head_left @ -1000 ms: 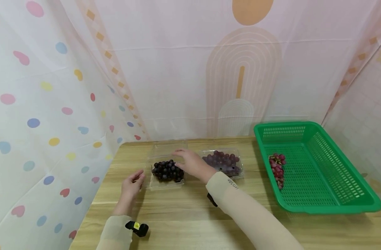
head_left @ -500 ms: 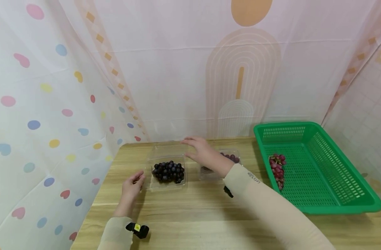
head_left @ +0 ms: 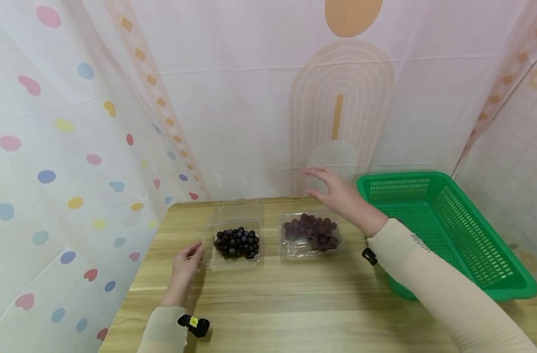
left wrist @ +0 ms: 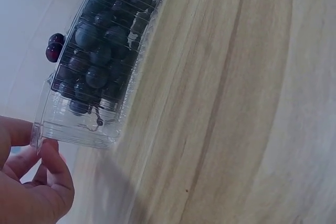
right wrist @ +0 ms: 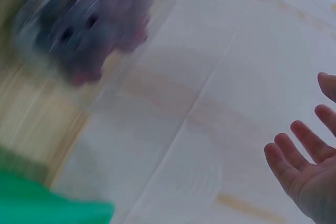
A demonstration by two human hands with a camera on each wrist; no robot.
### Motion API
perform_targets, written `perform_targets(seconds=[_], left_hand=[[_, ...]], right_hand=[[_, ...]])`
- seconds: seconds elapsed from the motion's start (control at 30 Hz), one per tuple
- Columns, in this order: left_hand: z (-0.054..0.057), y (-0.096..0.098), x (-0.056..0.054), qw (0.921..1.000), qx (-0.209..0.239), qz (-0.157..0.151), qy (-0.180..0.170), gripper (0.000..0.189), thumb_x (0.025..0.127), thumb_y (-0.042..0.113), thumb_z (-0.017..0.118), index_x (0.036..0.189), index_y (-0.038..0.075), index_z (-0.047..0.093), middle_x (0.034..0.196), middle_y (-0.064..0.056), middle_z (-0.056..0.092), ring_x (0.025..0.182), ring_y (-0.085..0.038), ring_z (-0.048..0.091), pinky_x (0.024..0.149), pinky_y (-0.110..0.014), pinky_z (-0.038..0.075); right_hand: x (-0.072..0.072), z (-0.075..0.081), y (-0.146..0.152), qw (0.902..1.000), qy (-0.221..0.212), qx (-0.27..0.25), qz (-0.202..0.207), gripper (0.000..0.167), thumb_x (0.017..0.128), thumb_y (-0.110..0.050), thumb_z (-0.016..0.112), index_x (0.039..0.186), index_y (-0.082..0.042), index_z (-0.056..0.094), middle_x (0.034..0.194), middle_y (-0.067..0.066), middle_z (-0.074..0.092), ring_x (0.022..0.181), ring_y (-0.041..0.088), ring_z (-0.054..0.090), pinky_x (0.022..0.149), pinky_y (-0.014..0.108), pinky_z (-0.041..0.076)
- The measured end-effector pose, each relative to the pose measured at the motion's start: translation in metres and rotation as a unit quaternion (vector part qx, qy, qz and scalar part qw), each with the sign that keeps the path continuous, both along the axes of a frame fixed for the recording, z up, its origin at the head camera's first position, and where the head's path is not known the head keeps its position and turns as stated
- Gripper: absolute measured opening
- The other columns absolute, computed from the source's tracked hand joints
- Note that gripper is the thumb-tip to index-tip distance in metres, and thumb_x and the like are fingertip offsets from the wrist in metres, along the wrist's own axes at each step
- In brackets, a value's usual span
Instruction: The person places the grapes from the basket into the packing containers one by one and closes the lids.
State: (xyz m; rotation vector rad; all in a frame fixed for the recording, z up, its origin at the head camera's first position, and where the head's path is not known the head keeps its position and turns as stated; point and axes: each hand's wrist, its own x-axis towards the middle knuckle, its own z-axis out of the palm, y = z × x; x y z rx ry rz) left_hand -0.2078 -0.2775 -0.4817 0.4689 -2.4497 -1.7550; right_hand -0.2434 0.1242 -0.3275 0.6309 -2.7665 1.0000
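My left hand (head_left: 186, 264) is at the left edge of a clear plastic clamshell box (left wrist: 79, 137), its thumb and fingers pinching the rim in the left wrist view. Black grapes (head_left: 236, 242) fill this box, and its clear lid (head_left: 239, 212) lies folded back toward the curtain. My right hand (head_left: 341, 196) is raised in the air with fingers spread and nothing in it, between a second clear box (head_left: 304, 251) and a green basket (head_left: 471, 296). That second box is closed over reddish-purple grapes (head_left: 312, 228); it blurs in the right wrist view.
The basket stands on the right of the wooden table (head_left: 268, 314), with slotted walls and a raised rim; my right arm covers its left part. A patterned curtain (head_left: 251, 122) hangs right behind the table's back edge.
My right hand has left the black grapes' box, passing rightward and upward over the second box toward the basket. The red grapes in the basket became hidden behind my arm. The left hand stayed put.
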Motion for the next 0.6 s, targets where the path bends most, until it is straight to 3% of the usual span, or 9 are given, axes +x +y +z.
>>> perform_targets(seconds=[0.13, 0.27, 0.4, 0.6], left_hand=[[0.002, 0.001, 0.000, 0.9990, -0.044, -0.002, -0.004, 0.039, 0.097, 0.011, 0.051, 0.132, -0.006, 0.049, 0.107, -0.012, 0.056, 0.080, -0.005, 0.055, 0.062, -0.014, 0.047], [0.006, 0.001, -0.001, 0.9923, -0.122, -0.014, 0.016, 0.043, 0.097, 0.012, 0.050, 0.136, -0.004, 0.045, 0.123, -0.025, 0.051, 0.103, -0.028, 0.053, 0.083, -0.031, 0.049], [0.014, 0.004, -0.004, 0.9861, -0.158, -0.020, 0.047, 0.048, 0.095, 0.011, 0.051, 0.140, -0.004, 0.039, 0.131, -0.028, 0.042, 0.119, -0.042, 0.040, 0.101, -0.050, 0.038], [0.033, 0.024, -0.009, 0.9761, -0.189, -0.007, 0.107, 0.050, 0.093, 0.011, 0.055, 0.140, 0.001, 0.041, 0.132, -0.022, 0.044, 0.121, -0.039, 0.039, 0.101, -0.052, 0.034]], right_hand=[[-0.002, -0.001, 0.030, 0.9992, 0.016, 0.001, -0.037, 0.053, 0.091, -0.025, 0.064, 0.140, -0.014, 0.046, 0.145, 0.012, 0.042, 0.132, 0.035, 0.040, 0.107, 0.052, 0.035], [-0.002, -0.005, 0.058, 0.9973, 0.010, -0.010, -0.073, 0.053, 0.092, -0.026, 0.063, 0.140, -0.012, 0.045, 0.144, 0.015, 0.043, 0.128, 0.036, 0.043, 0.098, 0.053, 0.042], [0.003, -0.008, 0.086, 0.9919, -0.049, -0.028, -0.114, 0.058, 0.094, -0.036, 0.058, 0.145, -0.015, 0.039, 0.146, 0.017, 0.040, 0.126, 0.038, 0.044, 0.091, 0.055, 0.045], [0.005, -0.016, 0.122, 0.9776, -0.143, -0.046, -0.147, 0.070, 0.095, -0.047, 0.049, 0.150, -0.011, 0.025, 0.150, 0.021, 0.031, 0.132, 0.042, 0.035, 0.097, 0.059, 0.039]])
